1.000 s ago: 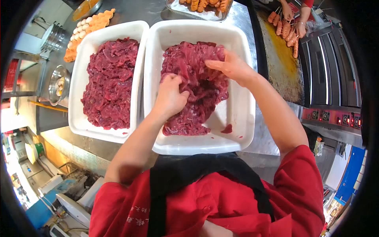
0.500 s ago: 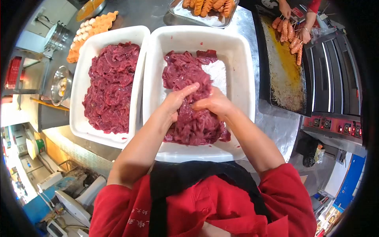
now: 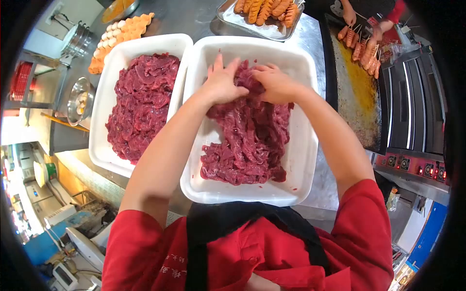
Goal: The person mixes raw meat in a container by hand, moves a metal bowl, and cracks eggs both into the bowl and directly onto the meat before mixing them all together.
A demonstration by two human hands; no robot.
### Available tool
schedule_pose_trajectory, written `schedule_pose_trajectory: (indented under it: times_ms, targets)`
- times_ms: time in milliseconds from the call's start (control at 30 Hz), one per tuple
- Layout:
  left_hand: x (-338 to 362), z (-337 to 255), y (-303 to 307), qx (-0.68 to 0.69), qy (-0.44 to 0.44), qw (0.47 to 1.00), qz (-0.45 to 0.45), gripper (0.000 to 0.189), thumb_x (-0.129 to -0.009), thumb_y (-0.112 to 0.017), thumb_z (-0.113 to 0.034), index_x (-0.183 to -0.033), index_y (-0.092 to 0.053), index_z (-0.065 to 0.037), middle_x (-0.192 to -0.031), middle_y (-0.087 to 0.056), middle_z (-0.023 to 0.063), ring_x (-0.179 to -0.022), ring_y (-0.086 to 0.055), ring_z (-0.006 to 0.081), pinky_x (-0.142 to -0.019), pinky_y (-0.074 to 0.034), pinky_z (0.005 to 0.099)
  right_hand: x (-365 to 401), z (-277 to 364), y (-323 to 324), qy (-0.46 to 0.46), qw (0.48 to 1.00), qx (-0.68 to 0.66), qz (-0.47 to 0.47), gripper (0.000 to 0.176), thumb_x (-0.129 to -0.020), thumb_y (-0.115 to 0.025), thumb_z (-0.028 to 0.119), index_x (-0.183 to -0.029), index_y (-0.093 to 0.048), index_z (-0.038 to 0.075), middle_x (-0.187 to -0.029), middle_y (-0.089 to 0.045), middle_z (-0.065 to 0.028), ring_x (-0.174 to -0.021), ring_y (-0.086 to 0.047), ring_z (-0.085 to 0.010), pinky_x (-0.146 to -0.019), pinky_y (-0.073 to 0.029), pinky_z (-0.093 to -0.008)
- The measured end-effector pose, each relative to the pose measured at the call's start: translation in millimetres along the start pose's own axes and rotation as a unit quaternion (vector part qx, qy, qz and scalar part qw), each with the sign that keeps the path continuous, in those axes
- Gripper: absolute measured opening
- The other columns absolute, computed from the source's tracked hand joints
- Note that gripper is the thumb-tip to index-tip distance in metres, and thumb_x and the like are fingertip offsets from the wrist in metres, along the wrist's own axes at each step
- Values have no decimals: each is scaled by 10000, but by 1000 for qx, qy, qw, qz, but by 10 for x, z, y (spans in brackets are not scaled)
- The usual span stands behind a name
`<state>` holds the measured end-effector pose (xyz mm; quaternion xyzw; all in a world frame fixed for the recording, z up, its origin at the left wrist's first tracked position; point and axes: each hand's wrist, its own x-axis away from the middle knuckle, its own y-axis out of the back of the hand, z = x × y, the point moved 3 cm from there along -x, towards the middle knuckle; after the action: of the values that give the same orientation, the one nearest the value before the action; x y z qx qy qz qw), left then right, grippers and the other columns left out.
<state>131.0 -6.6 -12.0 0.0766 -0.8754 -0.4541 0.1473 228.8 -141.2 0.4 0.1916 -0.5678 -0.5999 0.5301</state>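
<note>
Dark red sliced raw meat [image 3: 247, 150] lies heaped in the white tub [image 3: 303, 160] right in front of me. My left hand [image 3: 223, 85] is at the far side of the heap, fingers spread, its thumb against the meat. Beside it, my right hand [image 3: 277, 86] curls its fingers into the slices; the fingertips are partly hidden by meat. A second white tub [image 3: 99, 131] on the left holds more of the same sliced meat [image 3: 145, 104].
Left of the tubs are an egg tray [image 3: 128, 31] and a steel bowl [image 3: 80, 102] with eggs. A metal tray [image 3: 272, 31] of scored sausages stands behind. At right, another person's hand [image 3: 374, 43] is near skewered sausages on a griddle [image 3: 357, 106].
Both hands have moved away from me to the far part of the meat. My left hand's fingers have spread. The meat is shifted, with a lengthwise fold now in it.
</note>
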Motion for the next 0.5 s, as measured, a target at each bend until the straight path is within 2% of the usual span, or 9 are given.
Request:
schedule_pose_trajectory:
  times_ms: [67,100,167,200,233,300,367,433,500]
  targets:
    - [-142,293,-290,-2,-13,999,-49,975,-645,-726,-542,-1447,-305,-182,-1439,-277,277,-1317,-279,446,-1086,-278,474,-161,-48,-166,31,993,-21,-113,795,-671,-746,280,-1382,-396,210,-1373,-437,-140,-1266,-382,-379,-1009,-391,-478]
    - [-108,263,-312,-25,-6,1000,-8,1017,-636,-732,-557,-1461,-265,-189,-1435,-283,275,-1321,-272,451,-1093,-269,471,-156,-56,-195,31,992,-22,-117,795,-671,-746,280,-1382,-396,210,-1373,-437,-140,-1266,-382,-379,-1009,-391,-478]
    - [-25,237,-400,-72,69,991,86,1085,-610,-740,-610,-1472,-234,-189,-1429,-287,278,-1341,-267,424,-1098,-265,460,-88,-135,-381,-120,990,-64,-26,846,-658,-725,418,-1403,-361,249,-1443,-344,-119,-1302,-303,-421,-1030,-375,-476]
    - [66,221,-464,-76,66,990,103,1104,-598,-750,-610,-1474,-227,-188,-1428,-284,283,-1335,-282,420,-1089,-285,454,-44,-155,-473,-113,992,-58,-10,859,-645,-706,538,-1387,-373,261,-1440,-340,-106,-1318,-297,-398,-995,-346,-621]
    - [145,230,-534,-79,63,988,117,1123,-587,-760,-610,-1476,-221,-187,-1427,-281,287,-1329,-298,416,-1081,-304,448,49,-100,-522,-114,993,-36,3,860,-650,-707,529,-1389,-368,249,-1426,-347,-146,-1281,-355,-407,-1012,-375,-539]
    - [435,255,-694,59,125,983,123,1167,-544,-821,-543,-1477,-217,-188,-1420,-291,288,-1310,-328,414,-1070,-325,447,309,30,-614,-169,979,-107,23,860,-646,-713,529,-1374,-395,198,-1367,-403,-202,-1212,-446,-403,-1003,-404,-469]
    - [758,112,-812,463,211,848,145,1092,-612,-864,-338,-1473,-213,-169,-1353,-435,191,-1241,-446,327,-1000,-413,429,489,156,-823,-212,936,-280,-28,798,-678,-740,405,-1353,-423,120,-1293,-486,-221,-1128,-533,-365,-970,-435,-427]
    - [967,-147,-694,670,257,687,115,874,-693,-828,-280,-1401,-349,-96,-1268,-522,159,-1139,-544,282,-911,-485,443,622,412,-983,-187,704,-681,-75,638,-728,-702,80,-1309,-450,2,-1163,-596,-169,-1028,-589,-236,-885,-479,-319]
    - [1000,-150,-630,690,264,657,153,734,-726,-803,-260,-1328,-428,-73,-1204,-565,151,-1067,-586,270,-864,-512,437,737,532,-992,-215,599,-768,-73,600,-709,-680,22,-1276,-483,-2,-1085,-624,-141,-975,-608,-210,-826,-507,-308]
